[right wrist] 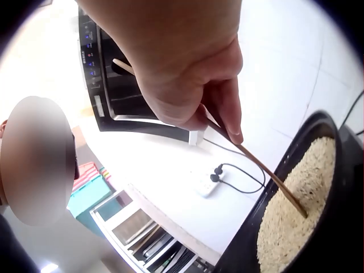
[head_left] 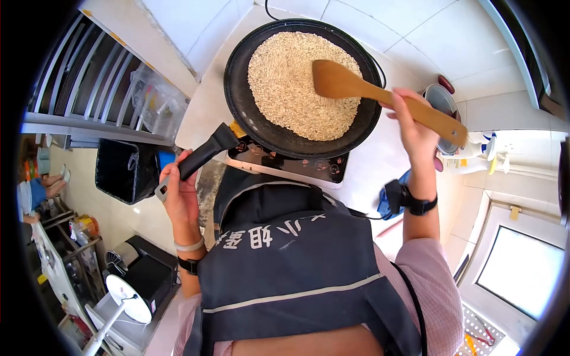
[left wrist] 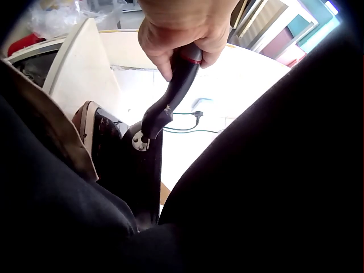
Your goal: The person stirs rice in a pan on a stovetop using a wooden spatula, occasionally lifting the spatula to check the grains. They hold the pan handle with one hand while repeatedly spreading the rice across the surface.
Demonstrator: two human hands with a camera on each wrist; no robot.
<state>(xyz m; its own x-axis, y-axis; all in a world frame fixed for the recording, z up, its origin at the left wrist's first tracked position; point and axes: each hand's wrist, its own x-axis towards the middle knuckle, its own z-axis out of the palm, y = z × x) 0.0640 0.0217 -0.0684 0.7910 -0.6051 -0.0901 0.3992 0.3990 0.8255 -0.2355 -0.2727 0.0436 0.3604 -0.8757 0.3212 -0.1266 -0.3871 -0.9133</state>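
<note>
A black frying pan point(head_left: 238, 98) holds a wide layer of pale flakes point(head_left: 279, 89) that look like rolled oats. My left hand point(head_left: 183, 199) grips the end of the black pan handle point(head_left: 205, 152); in the left wrist view, the thumb and fingers wrap its red-ringed end. With my right hand point(head_left: 415, 127) I hold a wooden spatula point(head_left: 335, 80) by its long handle, and its broad blade lies over the flakes. In the right wrist view, the spatula point(right wrist: 276, 179) dips edge-on into the flakes point(right wrist: 284, 233), its tip hidden in them.
Beneath the pan is an induction cooker point(head_left: 285, 163) with a black control panel. A metal pot point(head_left: 440, 98) stands to the right, near spray bottles point(head_left: 490, 151). A black-lined bin point(head_left: 122, 172) is at the lower left. A power strip point(right wrist: 206, 183) with cords lies on the white surface.
</note>
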